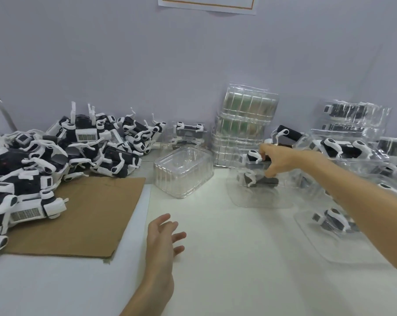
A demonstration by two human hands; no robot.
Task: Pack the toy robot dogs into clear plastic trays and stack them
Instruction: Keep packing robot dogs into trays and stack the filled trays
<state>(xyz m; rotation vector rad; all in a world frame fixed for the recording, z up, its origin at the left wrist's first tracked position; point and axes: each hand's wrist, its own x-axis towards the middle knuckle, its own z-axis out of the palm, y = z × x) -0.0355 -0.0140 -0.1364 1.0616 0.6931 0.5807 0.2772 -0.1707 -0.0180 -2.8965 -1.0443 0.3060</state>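
Closest is the left hand [160, 245], low over the white tabletop [227, 270]. Its fingers [179, 237] are apart and loose, and they hold nothing. Left of these fingers lies a flat brown cardboard sheet [83, 213]. Past the cardboard, further left and back, is a big pile of toy dogs [45, 156]. They are black and white, all mixed up, with legs sticking out. Some of them lie on the edge of the cardboard.

Ahead of the left fingers stands an empty clear tray [184, 169] with nothing in it.

To the right of it, the right hand [279, 159] reaches out on a long bare arm. Its fingers [264, 151] and thumb are clamped on a toy robot dog [254, 156]. The dog sits in a see-through tray [261, 197] that rests on the tabletop. The fingers are on top of the dog's dark body and the thumb is lower down. The dog's white head is just left of the fingers.

Under the right arm, closer in, a packed tray [334, 222] holds another dog.

Behind the right fingers stands a tall stack of empty trays [243, 124] against the wall [147, 65]. Right of that stack, more filled trays [357, 119] are piled up with dogs inside. High on the wall hangs a sheet of paper [206, 4].
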